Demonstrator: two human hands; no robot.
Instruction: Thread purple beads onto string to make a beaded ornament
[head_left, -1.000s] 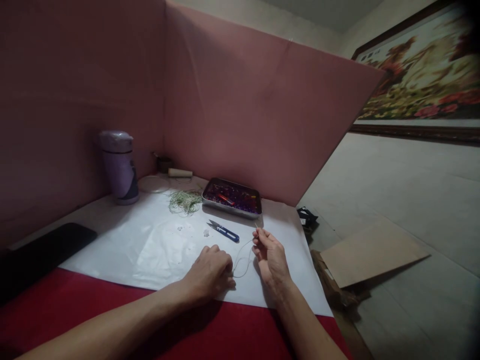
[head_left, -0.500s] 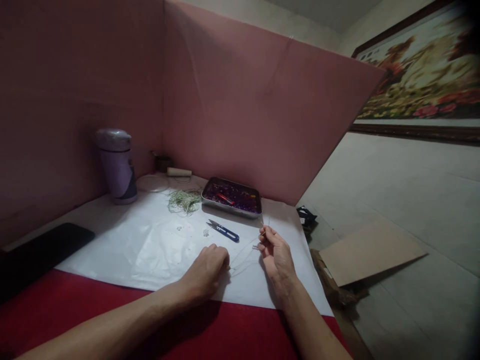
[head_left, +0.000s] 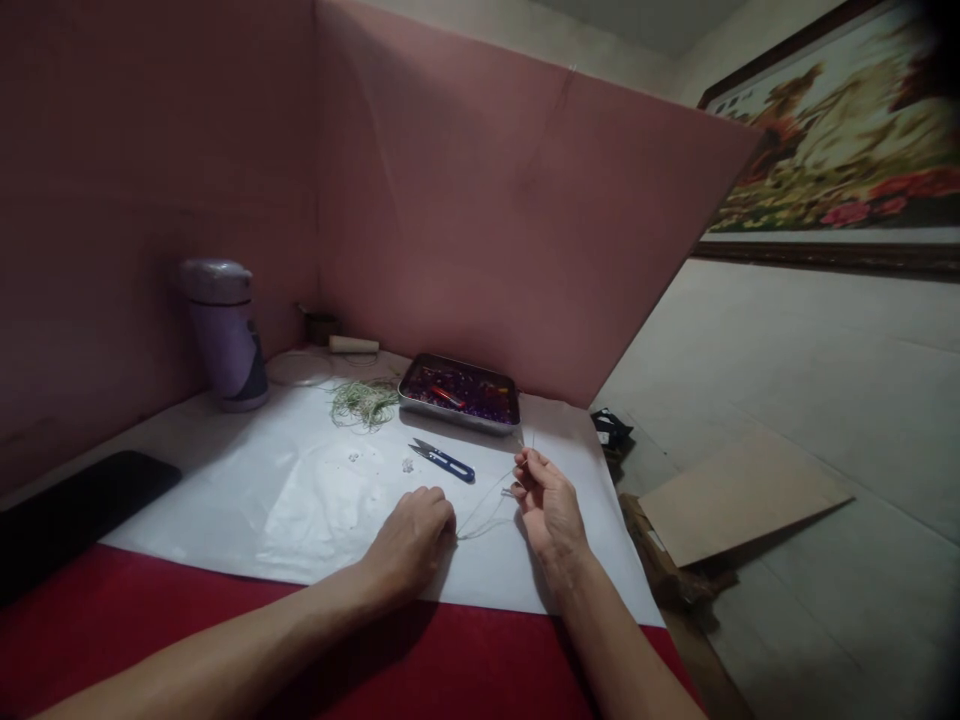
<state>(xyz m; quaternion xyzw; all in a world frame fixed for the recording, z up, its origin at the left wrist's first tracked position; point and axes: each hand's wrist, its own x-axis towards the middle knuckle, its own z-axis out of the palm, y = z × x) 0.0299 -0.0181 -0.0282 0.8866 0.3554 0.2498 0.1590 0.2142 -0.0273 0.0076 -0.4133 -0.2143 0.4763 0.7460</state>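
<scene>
Between my two hands runs a thin pale thread (head_left: pixel 484 500), with a loop of it lying low over the white sheet. My left hand (head_left: pixel 420 530) rests on the sheet, fingers curled and closed at the thread's lower end; the fingertips are partly hidden. Thumb and forefinger of my right hand (head_left: pixel 551 500) pinch the thread, and a thin end sticks up above them. A short, light piece shows by the lower fingers, too small to name. Blue thread snips (head_left: pixel 442 461) lie just beyond, beside small clear beads (head_left: pixel 407 465).
Behind the snips stands a metal tray (head_left: pixel 457 417) of dark purple beads, with a red item inside. A tangle of green thread (head_left: pixel 365 403) lies left of it. Farther left are a purple bottle (head_left: pixel 229 350) and a dark phone-like slab (head_left: pixel 90 500). Pink panels (head_left: pixel 465 220) wall the back.
The view has shifted slightly, so everything sits a little farther left. Both hands keep nearly the same pose, with the thread still between them.
</scene>
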